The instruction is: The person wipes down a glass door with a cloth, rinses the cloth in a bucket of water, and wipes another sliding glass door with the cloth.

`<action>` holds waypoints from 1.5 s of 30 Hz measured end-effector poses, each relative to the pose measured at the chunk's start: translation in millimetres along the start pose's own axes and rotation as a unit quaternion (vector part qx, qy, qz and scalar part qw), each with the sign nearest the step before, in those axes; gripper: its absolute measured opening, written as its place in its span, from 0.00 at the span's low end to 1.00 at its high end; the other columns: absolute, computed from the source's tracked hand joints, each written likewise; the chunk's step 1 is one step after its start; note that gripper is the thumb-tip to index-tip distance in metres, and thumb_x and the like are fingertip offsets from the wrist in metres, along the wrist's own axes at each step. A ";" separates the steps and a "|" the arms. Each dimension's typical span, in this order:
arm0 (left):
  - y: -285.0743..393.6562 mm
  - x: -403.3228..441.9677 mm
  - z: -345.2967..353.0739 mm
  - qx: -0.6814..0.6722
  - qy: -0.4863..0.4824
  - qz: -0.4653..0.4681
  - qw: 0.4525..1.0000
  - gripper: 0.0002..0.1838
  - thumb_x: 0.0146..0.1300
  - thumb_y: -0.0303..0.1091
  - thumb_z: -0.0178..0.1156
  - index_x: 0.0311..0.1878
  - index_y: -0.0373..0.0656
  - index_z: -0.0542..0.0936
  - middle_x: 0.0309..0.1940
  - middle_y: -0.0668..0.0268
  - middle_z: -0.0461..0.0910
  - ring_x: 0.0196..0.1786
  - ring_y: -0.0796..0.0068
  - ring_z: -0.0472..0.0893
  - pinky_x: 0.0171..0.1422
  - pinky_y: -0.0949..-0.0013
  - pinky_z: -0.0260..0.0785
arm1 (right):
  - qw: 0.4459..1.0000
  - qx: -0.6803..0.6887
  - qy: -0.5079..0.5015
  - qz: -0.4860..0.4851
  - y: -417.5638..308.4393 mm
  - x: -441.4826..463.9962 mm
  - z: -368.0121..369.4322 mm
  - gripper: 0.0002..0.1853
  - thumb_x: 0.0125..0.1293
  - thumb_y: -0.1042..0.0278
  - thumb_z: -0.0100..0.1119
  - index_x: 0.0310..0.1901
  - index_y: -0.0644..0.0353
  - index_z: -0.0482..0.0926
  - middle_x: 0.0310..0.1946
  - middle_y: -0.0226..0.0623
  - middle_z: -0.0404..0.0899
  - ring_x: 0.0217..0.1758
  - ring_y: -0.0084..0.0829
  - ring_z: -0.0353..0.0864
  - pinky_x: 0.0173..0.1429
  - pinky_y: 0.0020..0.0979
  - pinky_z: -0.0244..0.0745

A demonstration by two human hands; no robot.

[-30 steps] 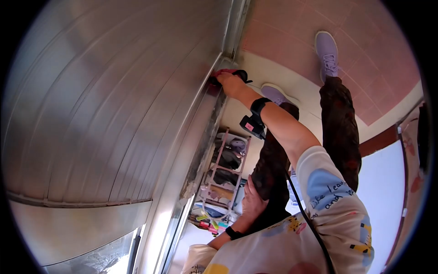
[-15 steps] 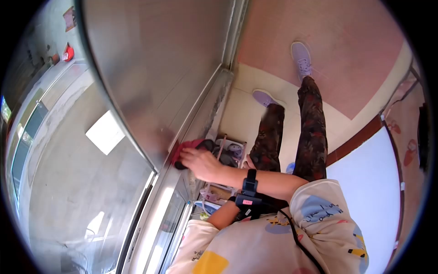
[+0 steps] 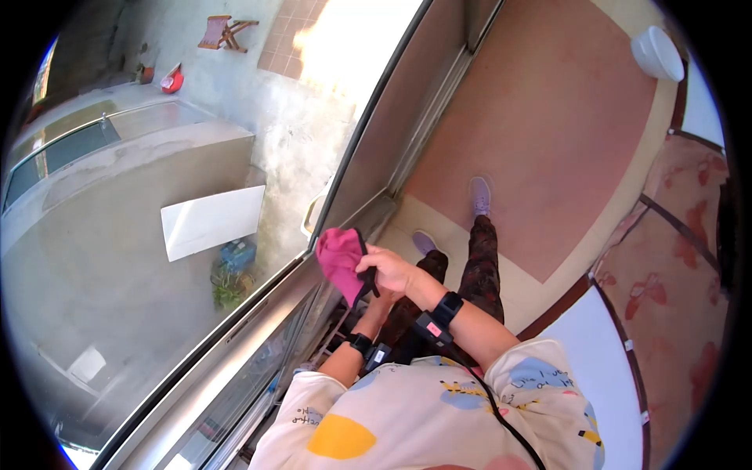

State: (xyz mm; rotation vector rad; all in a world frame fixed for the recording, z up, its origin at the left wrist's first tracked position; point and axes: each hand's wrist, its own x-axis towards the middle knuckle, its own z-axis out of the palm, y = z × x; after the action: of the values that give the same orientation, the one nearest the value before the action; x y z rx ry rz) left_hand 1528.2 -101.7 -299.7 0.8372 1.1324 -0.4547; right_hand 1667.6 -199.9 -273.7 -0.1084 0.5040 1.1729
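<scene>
A pink cloth with black edging (image 3: 341, 262) is bunched in my right hand (image 3: 388, 268), its fingers closed on the upper right part. The cloth hangs beside the metal window frame (image 3: 291, 276). Just below my right hand is my left hand (image 3: 382, 304), close to the cloth's lower end. Its fingers are mostly hidden, and I cannot tell whether it touches the cloth. Both wrists wear black straps with small devices.
Past the glass lie a white panel (image 3: 213, 222), a green plant (image 3: 227, 286) and a folding stool (image 3: 225, 33). A white bucket (image 3: 656, 53) stands at the upper right. My shoes (image 3: 480, 196) are on the tiled floor.
The view has swung, showing more of the outside. My right hand has lifted the cloth from the frame's edge. My left hand has come up from my leg to beside my right hand.
</scene>
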 end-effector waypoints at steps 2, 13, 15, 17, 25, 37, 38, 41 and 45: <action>42.5 -15.8 30.3 -0.122 -0.132 0.024 0.983 0.33 0.69 0.61 0.38 0.68 0.47 0.62 0.65 0.63 0.67 0.66 0.62 0.68 0.69 0.52 0.60 | 0.998 -0.033 0.050 -0.003 -20.0 -17.9 -8.4 0.23 0.56 0.79 0.51 0.57 0.61 0.70 0.44 0.33 0.77 0.46 0.25 0.77 0.53 0.28 0.73; 84.1 -71.0 64.2 0.084 0.001 0.235 0.968 0.26 0.66 0.45 0.59 0.62 0.40 0.69 0.52 0.66 0.78 0.52 0.74 0.78 0.54 0.68 0.70 | 0.757 -0.528 0.256 -0.287 -30.6 -49.6 -1.8 0.22 0.64 0.66 0.57 0.60 0.58 0.71 0.56 0.33 0.74 0.55 0.28 0.75 0.58 0.26 0.69; 79.5 -68.0 52.4 0.260 0.069 0.331 0.904 0.32 0.61 0.43 0.61 0.64 0.36 0.66 0.51 0.58 0.79 0.48 0.64 0.81 0.50 0.63 0.72 | 0.747 -0.491 0.310 -0.326 -9.0 -66.2 29.5 0.23 0.66 0.61 0.57 0.61 0.59 0.70 0.56 0.33 0.74 0.56 0.29 0.75 0.59 0.27 0.69; 97.8 -104.9 75.4 0.365 0.059 0.351 0.860 0.33 0.59 0.41 0.62 0.65 0.36 0.65 0.55 0.54 0.76 0.52 0.58 0.79 0.53 0.61 0.70 | 0.897 -0.302 0.257 -0.195 17.2 -81.2 70.0 0.25 0.70 0.51 0.50 0.62 0.56 0.68 0.54 0.31 0.76 0.56 0.28 0.74 0.60 0.29 0.69; 100.3 -152.5 79.1 0.537 -0.036 0.493 0.684 0.29 0.55 0.33 0.59 0.62 0.45 0.70 0.68 0.55 0.62 0.69 0.54 0.63 0.68 0.58 0.61 | 0.978 -0.037 0.039 -0.200 -15.5 -89.5 69.5 0.24 0.73 0.49 0.39 0.65 0.49 0.67 0.52 0.28 0.77 0.54 0.31 0.76 0.59 0.36 0.72; -60.4 -116.6 25.7 0.347 0.281 0.214 0.869 0.20 0.63 0.36 0.56 0.58 0.42 0.74 0.54 0.54 0.77 0.55 0.58 0.77 0.60 0.62 0.68 | -0.132 -0.615 0.086 -0.773 -415.4 -189.6 411.9 0.22 0.62 0.60 0.64 0.56 0.56 0.74 0.59 0.42 0.68 0.64 0.44 0.64 0.66 0.41 0.61; -79.8 -116.4 35.3 0.326 0.282 0.219 0.875 0.21 0.63 0.36 0.56 0.58 0.42 0.74 0.53 0.53 0.77 0.55 0.59 0.78 0.60 0.62 0.68 | -0.238 -0.608 0.076 -0.754 -438.6 -189.2 427.5 0.21 0.61 0.61 0.64 0.55 0.54 0.75 0.61 0.41 0.68 0.65 0.46 0.63 0.66 0.44 0.60; -121.6 -116.1 66.4 0.305 0.281 0.186 0.891 0.22 0.62 0.37 0.57 0.59 0.42 0.74 0.53 0.52 0.77 0.56 0.56 0.77 0.60 0.61 0.68 | -0.259 -0.642 0.078 -0.718 -497.2 -172.6 424.4 0.19 0.62 0.65 0.62 0.55 0.52 0.76 0.65 0.41 0.65 0.69 0.50 0.59 0.68 0.47 0.59; -145.3 -130.9 91.0 0.283 0.311 0.172 0.891 0.22 0.62 0.38 0.56 0.58 0.42 0.74 0.54 0.51 0.76 0.56 0.54 0.77 0.59 0.60 0.68 | -0.190 -0.685 0.067 -0.700 -505.4 -145.5 369.0 0.23 0.58 0.74 0.62 0.56 0.52 0.76 0.66 0.47 0.61 0.70 0.52 0.58 0.69 0.46 0.60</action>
State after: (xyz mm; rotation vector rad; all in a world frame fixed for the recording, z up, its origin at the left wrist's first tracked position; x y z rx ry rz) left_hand 1431.5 -274.4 -213.9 1.7559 1.4121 -0.2128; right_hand 2199.4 -399.4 26.5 2.6387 1.4281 1.8088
